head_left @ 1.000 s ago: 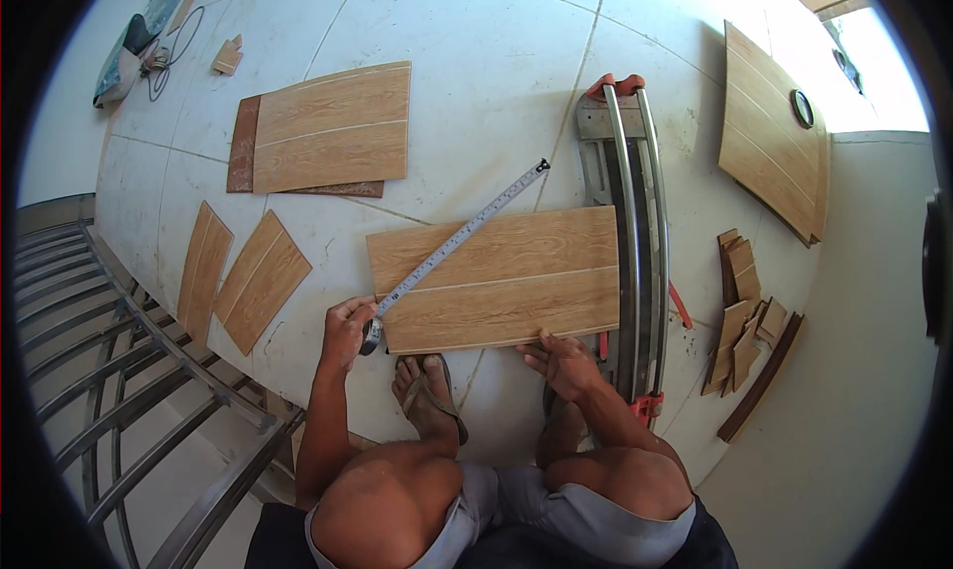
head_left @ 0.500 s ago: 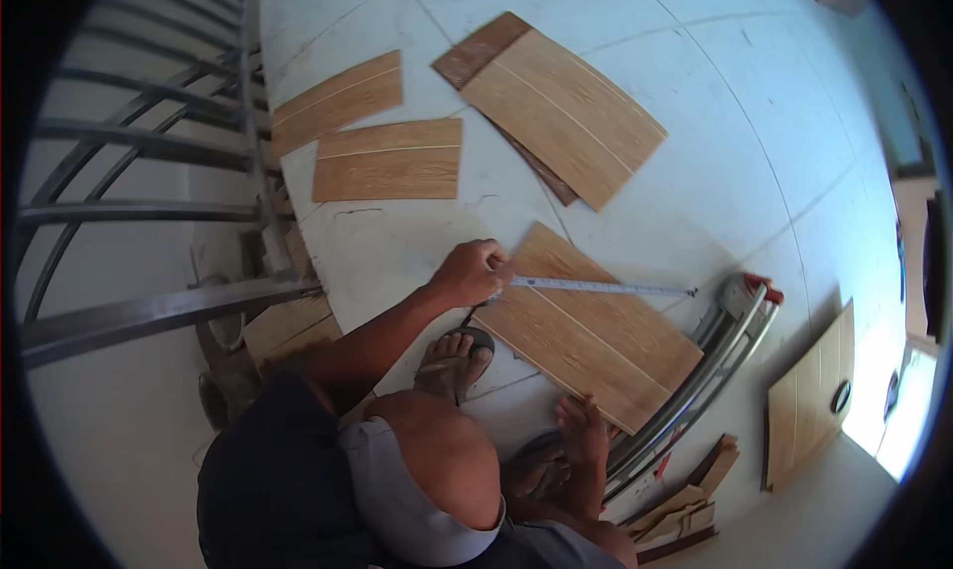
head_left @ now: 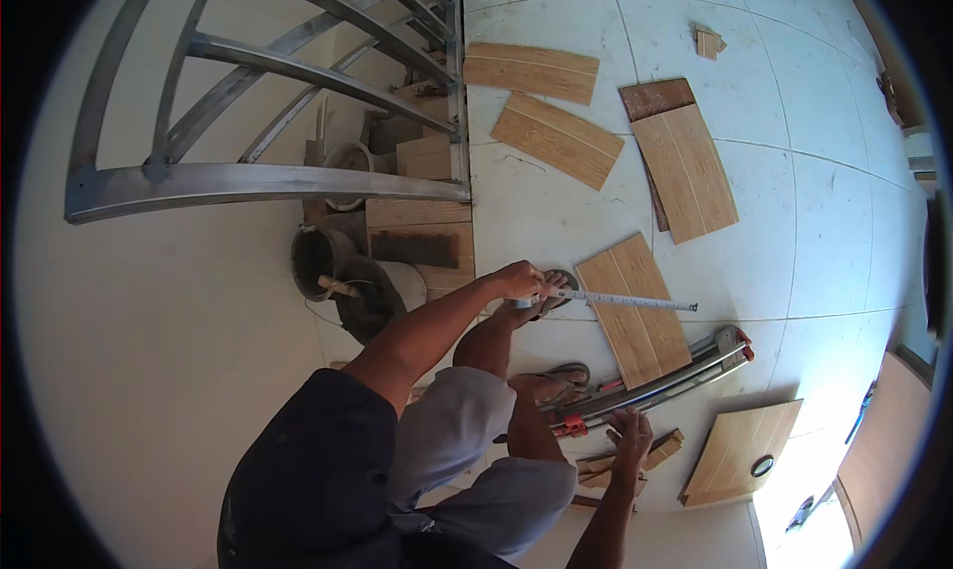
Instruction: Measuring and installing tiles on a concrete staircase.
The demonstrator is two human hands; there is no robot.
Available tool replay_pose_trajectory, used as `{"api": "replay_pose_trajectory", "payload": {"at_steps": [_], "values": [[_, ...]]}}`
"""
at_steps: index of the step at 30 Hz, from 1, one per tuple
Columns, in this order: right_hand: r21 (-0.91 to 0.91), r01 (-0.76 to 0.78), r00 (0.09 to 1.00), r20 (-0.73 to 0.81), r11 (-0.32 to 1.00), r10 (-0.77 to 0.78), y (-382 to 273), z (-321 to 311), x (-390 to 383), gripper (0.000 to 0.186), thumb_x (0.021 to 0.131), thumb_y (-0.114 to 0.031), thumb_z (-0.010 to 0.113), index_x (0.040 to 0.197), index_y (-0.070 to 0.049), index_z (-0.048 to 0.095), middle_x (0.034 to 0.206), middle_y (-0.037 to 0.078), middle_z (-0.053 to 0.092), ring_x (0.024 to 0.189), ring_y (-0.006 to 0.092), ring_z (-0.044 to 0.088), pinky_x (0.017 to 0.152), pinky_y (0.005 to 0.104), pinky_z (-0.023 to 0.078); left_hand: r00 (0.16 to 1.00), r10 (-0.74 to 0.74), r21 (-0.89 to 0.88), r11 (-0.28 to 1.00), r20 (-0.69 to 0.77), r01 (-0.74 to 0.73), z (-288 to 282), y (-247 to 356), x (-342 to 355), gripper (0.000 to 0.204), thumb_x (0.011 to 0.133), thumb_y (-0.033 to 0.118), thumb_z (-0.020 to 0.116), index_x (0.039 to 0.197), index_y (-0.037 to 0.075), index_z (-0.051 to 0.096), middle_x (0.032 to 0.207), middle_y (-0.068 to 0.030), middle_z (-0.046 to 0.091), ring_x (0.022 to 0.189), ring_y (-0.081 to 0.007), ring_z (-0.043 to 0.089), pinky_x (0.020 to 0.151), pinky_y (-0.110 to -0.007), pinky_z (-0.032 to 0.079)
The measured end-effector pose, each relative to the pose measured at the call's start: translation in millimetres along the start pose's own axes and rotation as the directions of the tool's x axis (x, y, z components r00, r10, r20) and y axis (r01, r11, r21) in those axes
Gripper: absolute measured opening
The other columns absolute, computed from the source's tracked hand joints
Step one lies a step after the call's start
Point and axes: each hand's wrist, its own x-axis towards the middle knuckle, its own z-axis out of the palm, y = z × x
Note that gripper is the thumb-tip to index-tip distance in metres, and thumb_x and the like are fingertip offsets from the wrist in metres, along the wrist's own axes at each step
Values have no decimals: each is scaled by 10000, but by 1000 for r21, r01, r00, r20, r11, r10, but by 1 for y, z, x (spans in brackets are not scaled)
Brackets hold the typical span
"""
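My left hand [head_left: 518,280] is closed around a tape measure. Its pale blade [head_left: 635,300] stretches out to the right, passing above a wood-look plank tile [head_left: 637,309] on the floor. My right hand [head_left: 631,432] is raised apart from the tile, with its fingers loosely bent and apart and nothing visible in them. Just beyond that hand lies a tile cutter [head_left: 660,386] with long metal rails and red end parts. The tile's near end reaches the rails.
More wood-look tiles [head_left: 558,138] lie on the pale floor, some overlapping [head_left: 692,177]. A tile with a black ring [head_left: 740,454] leans at lower right, near offcuts [head_left: 663,450]. A metal railing [head_left: 318,184] borders the left, with buckets [head_left: 316,256] below it.
My view has risen and shifted as my body straightened. The left hand still holds the extended tape measure, now lifted off the tile. My right hand has left the tile's edge.
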Motion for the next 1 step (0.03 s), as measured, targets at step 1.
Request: {"api": "replay_pose_trajectory", "payload": {"at_steps": [1], "values": [[-20,-4,1000,3,1000,4,-11,-6,-30,370,1015,-392,607,1138,-45,649,995,102,731,824,149,702,652,267,546,997,0,-66,998,-73,-5,-3,5,-39,369,867,444,723,809,83,775,775,-64,720,734,-193,651,709,-348,504]]}}
